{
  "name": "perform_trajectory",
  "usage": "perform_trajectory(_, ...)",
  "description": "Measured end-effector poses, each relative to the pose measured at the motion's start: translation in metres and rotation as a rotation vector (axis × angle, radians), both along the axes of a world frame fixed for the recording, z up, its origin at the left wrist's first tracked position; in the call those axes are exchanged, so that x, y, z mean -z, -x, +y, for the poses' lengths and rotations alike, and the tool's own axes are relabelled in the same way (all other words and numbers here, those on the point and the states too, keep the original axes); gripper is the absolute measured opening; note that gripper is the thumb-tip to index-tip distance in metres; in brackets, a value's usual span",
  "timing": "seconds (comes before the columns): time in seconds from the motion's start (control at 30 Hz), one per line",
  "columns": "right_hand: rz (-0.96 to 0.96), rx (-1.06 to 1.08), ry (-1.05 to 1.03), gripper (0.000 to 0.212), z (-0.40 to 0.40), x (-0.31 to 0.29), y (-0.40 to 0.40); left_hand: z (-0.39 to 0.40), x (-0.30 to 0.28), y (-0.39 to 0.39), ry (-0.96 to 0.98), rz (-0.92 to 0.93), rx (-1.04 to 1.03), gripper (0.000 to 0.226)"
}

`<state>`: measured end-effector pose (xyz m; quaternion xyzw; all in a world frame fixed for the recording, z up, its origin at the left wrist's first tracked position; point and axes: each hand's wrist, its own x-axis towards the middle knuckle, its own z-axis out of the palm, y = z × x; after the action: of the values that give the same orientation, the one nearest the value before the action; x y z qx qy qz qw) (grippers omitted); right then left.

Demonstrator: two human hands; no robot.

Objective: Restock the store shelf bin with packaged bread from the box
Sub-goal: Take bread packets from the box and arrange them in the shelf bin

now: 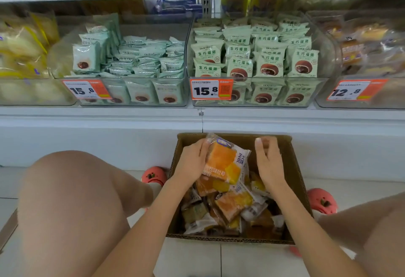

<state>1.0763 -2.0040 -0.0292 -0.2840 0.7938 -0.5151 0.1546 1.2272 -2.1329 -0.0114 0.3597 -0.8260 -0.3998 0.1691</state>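
A brown cardboard box (294,167) stands on the floor below the shelf, holding several packaged breads (232,208) in orange and yellow wrappers. My left hand (190,162) grips one orange bread packet (225,160) by its left edge and holds it above the box. My right hand (268,160) hovers just right of the packet with loosely curled fingers and holds nothing. On the shelf above stand clear bins: one at the far right (359,92) with brownish packaged bread and a 12.8 tag.
Two clear bins (258,92) of green pastry packets with 15.8 tags fill the shelf's middle. A bin of pale bread (22,57) is at far left. My bare knees flank the box, pink shoes (154,174) beside it. White tile floor lies below.
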Motion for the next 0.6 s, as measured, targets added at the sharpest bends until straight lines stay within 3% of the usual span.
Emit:
perform_trajectory(0.07, -0.002, -0.253, 0.033, 0.032, -0.009, -0.038, 0.012, 0.003, -0.018, 0.005, 0.152, 0.000, 0.067, 0.040)
perform_trajectory(0.13, -0.062, -0.564, -0.140, 0.044, -0.017, -0.070, 0.024, 0.005, -0.037, 0.010, 0.249, 0.033, 0.112, 0.039)
perform_trajectory(0.2, -0.033, -0.724, -0.279, 0.044, -0.024, -0.094, 0.035, 0.005, -0.059, 0.015, 0.327, 0.102, 0.129, 0.036)
perform_trajectory(0.37, 0.097, -0.718, -0.163, 0.029, -0.032, -0.158, 0.051, -0.003, -0.125, 0.029, 0.470, 0.238, 0.158, 0.031)
perform_trajectory(0.43, 0.205, -0.688, -0.106, 0.025, -0.030, -0.194, 0.055, -0.010, -0.154, 0.034, 0.540, 0.286, 0.147, 0.043)
perform_trajectory(0.5, 0.322, -0.622, -0.012, 0.022, -0.025, -0.235, 0.062, -0.018, -0.184, 0.038, 0.757, 0.304, 0.043, 0.055)
perform_trajectory(0.6, 0.482, -0.461, 0.205, 0.019, -0.017, -0.300, 0.076, -0.032, -0.228, 0.050, 1.112, 0.416, -0.146, 0.050)
